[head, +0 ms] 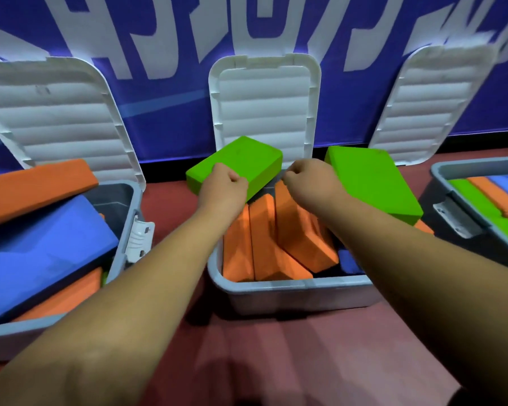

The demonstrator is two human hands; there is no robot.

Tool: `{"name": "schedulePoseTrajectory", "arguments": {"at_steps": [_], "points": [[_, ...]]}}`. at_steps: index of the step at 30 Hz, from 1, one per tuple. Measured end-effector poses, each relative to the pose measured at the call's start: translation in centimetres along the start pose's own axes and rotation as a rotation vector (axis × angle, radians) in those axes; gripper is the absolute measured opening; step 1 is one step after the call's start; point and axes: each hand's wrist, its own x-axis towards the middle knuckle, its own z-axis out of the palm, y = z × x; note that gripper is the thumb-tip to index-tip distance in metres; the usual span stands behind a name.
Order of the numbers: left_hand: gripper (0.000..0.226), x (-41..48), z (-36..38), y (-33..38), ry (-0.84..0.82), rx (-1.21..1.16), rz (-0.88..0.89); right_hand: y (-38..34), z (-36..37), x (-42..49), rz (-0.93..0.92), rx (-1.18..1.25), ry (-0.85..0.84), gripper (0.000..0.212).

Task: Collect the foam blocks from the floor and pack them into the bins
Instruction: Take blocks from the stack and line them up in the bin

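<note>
A grey middle bin (276, 288) holds several orange foam blocks (264, 244) standing on edge and a blue block (348, 263) low on its right side. My left hand (223, 189) grips the near edge of a green foam block (241, 162), held tilted over the bin's far left corner. My right hand (311, 183) is curled at the top end of a leaning orange block (302, 238), pinching its corner. A second green block (373, 183) lies slanted across the bin's right rim.
The left bin (126, 212) is piled with blue and orange blocks. The right bin (464, 168) has green, orange and blue blocks in rows. All three white lids stand open against a blue banner wall. Dark red floor lies in front.
</note>
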Motion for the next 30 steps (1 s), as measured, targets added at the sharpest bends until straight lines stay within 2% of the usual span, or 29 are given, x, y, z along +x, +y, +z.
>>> {"name": "schedulePoseTrajectory", "arguments": {"at_steps": [3,8,10,12,13,16,18,20,22,26,28,30], "points": [[0.008,-1.4,2.6,2.4,-0.127,-0.067,0.068,3.0,-2.7,0.1,0.048,-0.025,0.086,0.025],[0.010,-3.3,6.9,5.7,-0.335,-0.170,0.154,6.7,-7.0,0.1,0.132,-0.022,0.224,0.017],[0.023,-3.8,8.4,6.5,-0.370,-0.177,0.184,8.2,-8.5,0.2,0.191,-0.006,0.267,0.020],[0.038,-4.3,9.4,7.0,-0.395,-0.120,0.226,10.0,-9.2,0.3,0.242,-0.090,0.248,0.029],[0.038,-4.5,9.8,7.3,-0.433,-0.066,0.234,10.9,-9.4,0.2,0.283,-0.163,0.219,0.036],[0.056,-5.0,10.6,7.8,-0.552,0.062,0.275,13.3,-9.2,-0.5,0.522,-0.211,0.101,0.058],[0.065,-5.2,10.5,8.0,-0.596,-0.027,0.248,13.7,-9.1,-0.7,0.525,-0.141,0.027,0.062],[0.061,-5.5,10.4,8.3,-0.618,-0.181,0.181,13.7,-9.1,-0.5,0.461,-0.085,-0.008,0.051],[0.049,-5.6,10.0,8.7,-0.559,-0.280,0.108,13.3,-9.0,-0.2,0.445,0.009,0.054,0.046],[0.035,-4.0,7.9,9.2,-0.367,-0.471,-0.011,11.0,-8.2,0.4,0.430,0.296,0.171,0.050],[0.019,-2.9,6.1,9.1,-0.234,-0.489,-0.001,9.4,-7.5,0.7,0.399,0.442,0.153,0.055],[0.021,-2.0,4.1,8.3,-0.083,-0.494,-0.008,8.0,-6.2,1.2,0.359,0.565,0.116,0.064]]}}
